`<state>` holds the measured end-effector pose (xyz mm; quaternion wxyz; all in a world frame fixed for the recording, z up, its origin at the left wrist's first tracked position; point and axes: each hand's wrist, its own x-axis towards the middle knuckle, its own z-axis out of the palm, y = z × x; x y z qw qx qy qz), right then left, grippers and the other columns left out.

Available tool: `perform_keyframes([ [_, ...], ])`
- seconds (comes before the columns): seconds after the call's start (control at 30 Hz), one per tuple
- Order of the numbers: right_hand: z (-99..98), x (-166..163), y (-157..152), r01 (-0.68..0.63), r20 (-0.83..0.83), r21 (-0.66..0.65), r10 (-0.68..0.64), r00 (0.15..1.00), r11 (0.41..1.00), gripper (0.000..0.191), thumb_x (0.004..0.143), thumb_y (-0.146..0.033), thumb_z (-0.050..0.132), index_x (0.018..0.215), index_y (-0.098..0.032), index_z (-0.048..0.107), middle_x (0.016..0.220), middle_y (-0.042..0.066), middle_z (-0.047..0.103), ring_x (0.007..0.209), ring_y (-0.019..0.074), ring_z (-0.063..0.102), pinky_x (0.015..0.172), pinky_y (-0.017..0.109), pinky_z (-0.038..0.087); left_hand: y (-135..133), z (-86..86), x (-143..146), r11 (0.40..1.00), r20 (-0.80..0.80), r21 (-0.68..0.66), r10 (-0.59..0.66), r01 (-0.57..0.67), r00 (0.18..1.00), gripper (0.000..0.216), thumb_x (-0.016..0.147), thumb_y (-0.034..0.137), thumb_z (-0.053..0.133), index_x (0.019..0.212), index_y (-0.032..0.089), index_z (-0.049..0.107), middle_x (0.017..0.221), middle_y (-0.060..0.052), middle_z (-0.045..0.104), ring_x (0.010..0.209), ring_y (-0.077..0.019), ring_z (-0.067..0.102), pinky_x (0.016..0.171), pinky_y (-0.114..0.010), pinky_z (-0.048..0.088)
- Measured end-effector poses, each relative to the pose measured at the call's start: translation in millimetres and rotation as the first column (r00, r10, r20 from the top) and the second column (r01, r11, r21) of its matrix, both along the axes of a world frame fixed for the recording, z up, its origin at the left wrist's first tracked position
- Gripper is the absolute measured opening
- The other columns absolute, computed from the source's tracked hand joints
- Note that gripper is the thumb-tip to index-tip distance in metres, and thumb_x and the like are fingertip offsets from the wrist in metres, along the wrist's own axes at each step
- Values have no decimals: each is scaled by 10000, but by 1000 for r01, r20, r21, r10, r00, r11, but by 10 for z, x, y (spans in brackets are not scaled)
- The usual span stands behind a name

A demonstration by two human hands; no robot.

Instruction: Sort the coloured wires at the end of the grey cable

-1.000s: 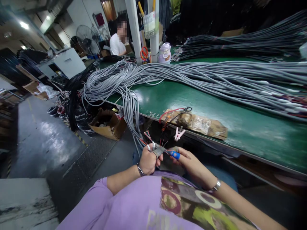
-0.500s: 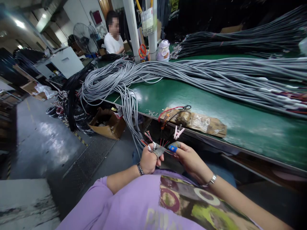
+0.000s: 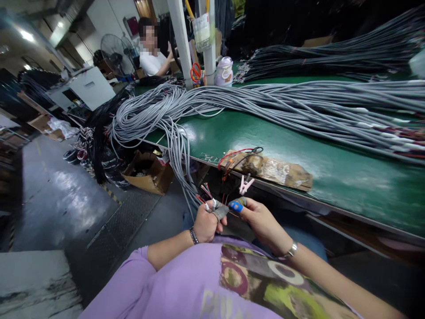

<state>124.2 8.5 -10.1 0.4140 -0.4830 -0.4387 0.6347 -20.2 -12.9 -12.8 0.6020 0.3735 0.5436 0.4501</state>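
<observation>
My left hand (image 3: 206, 222) is closed around the stripped end of a grey cable, with grey wrapping on its thumb. Thin coloured wires (image 3: 206, 190) fan out above its fingers. Facing it, my right hand (image 3: 252, 213) pinches fine wire ends between a blue-covered thumb and a wrapped finger, almost meeting the left thumb. Grey cables (image 3: 179, 148) hang over the table edge down towards my left hand. Just beyond my right hand is a pink clip (image 3: 246, 184) at the table's edge. Exactly which wires the fingertips hold is too small to tell.
On the green table (image 3: 335, 164) lie a long grey cable bundle (image 3: 265, 99) and a taped cardboard strip (image 3: 282, 170) with red and black leads. A cardboard box (image 3: 148, 173) stands below left. Behind the table sits a person (image 3: 154, 60) near a fan (image 3: 116, 51).
My right hand has shifted slightly left, closer to my left thumb, and fewer wires show between the hands. The person across the table has raised a hand.
</observation>
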Motion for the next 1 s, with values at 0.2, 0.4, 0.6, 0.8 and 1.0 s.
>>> perform_keyframes([
  [0.2,-76,29,5,38,-31,-24,-38,999,999,340,583,-497,781,608,-194,628,557,-18,539,534,123,426,529,272,337,22,-8,-15,1000,47,4,15,-15,999,371,696,474,690,594,165,513,431,49,512,280,-43,353,292,-181,219],
  [0.4,-82,75,18,32,-167,-83,-45,985,996,288,598,-421,796,613,-190,623,572,-25,525,539,113,433,543,266,376,50,41,-5,999,115,-10,34,-33,993,371,673,459,706,581,168,496,415,47,510,271,-46,350,284,-181,199],
  [0.6,-160,226,210,148,-387,-228,-229,893,962,330,654,-507,760,692,-205,632,636,0,576,546,120,488,574,280,471,85,218,-20,1000,162,-11,-23,25,987,351,650,437,721,605,171,498,414,46,516,262,-45,333,283,-187,159],
  [0.8,-42,183,406,-4,-415,-236,-97,905,972,442,720,-620,664,760,-181,702,659,39,643,574,141,571,559,265,491,174,317,92,984,164,2,-179,181,970,375,644,473,725,626,159,521,418,41,517,267,-44,347,286,-187,165],
  [1.0,8,138,427,-23,-515,-273,-125,848,962,437,664,-606,725,718,-174,690,664,32,676,555,144,590,559,281,498,243,316,193,975,186,6,-219,222,958,379,641,461,726,588,162,499,424,35,517,265,-48,351,277,-189,171],
])
